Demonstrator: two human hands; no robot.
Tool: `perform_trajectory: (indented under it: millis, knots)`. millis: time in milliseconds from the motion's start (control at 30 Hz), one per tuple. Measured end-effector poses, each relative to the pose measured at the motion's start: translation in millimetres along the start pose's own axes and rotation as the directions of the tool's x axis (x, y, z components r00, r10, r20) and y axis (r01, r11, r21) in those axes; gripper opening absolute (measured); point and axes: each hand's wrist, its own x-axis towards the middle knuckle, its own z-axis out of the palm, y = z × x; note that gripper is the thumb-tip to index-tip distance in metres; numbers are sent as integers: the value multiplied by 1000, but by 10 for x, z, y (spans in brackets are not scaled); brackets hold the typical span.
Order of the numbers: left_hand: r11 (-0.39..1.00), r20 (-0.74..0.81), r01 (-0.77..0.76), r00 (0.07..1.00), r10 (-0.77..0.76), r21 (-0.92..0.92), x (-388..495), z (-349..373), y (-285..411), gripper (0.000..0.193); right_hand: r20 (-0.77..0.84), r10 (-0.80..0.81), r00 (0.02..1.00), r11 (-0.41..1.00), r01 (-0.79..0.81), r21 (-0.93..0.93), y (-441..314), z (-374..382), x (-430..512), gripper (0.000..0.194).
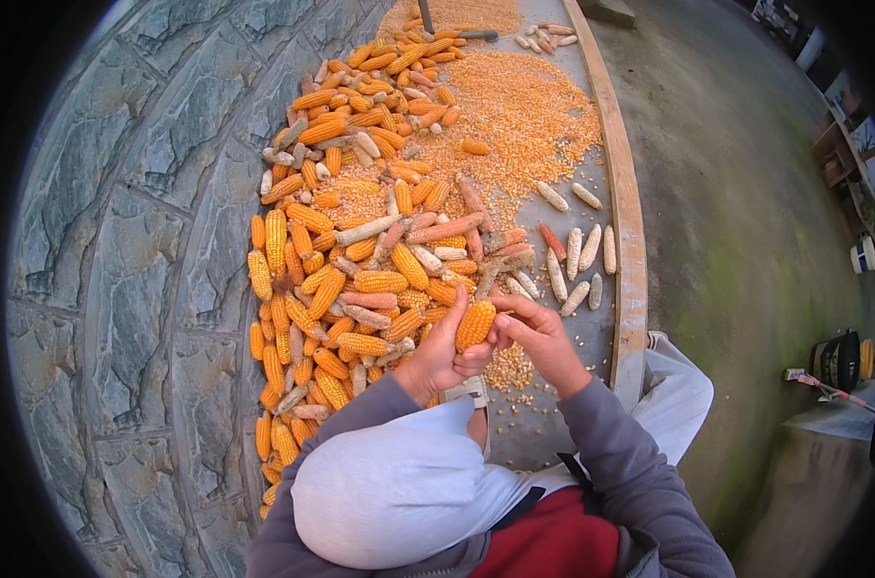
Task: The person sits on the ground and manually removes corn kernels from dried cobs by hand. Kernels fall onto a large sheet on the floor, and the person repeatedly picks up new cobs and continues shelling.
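Upright in my left hand (437, 361) is a yellow ear of corn (475, 326), with my thumb along its left side. The fingertips of my right hand (547, 345) press on its right edge; exactly what they pinch there is hidden. Loose kernels (510, 368) lie in a small heap on the grey surface just below my hands. A large pile of unshelled corn ears (369, 343) reaches from beside my left arm to the far end. Bare pinkish cobs (445, 229) rest among and on top of them.
Whitish stripped cobs (575, 253) lie to the right, near a wooden board (622, 217) edging the surface. Farther off spreads a broad layer of kernels (524, 108). A stone wall (134, 289) borders the left. Beyond the board is a concrete floor (726, 217) with a dark bucket (835, 361).
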Motion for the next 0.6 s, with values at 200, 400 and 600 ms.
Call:
perform_trajectory:
  millis: [200,400,600]
  knots:
    - [993,78,81,994,-74,-90,206,73,-132,64,-4,-3,1000,983,2,-181,1,-182,-85,43]
    - [976,-14,-188,982,191,111,120,93,-123,33,-295,30,955,996,-4,89,26,-272,-29,22]
    - [882,6,-434,898,440,186,142,-93,-139,35,-248,82,965,993,-58,103,68,-86,-47,25]
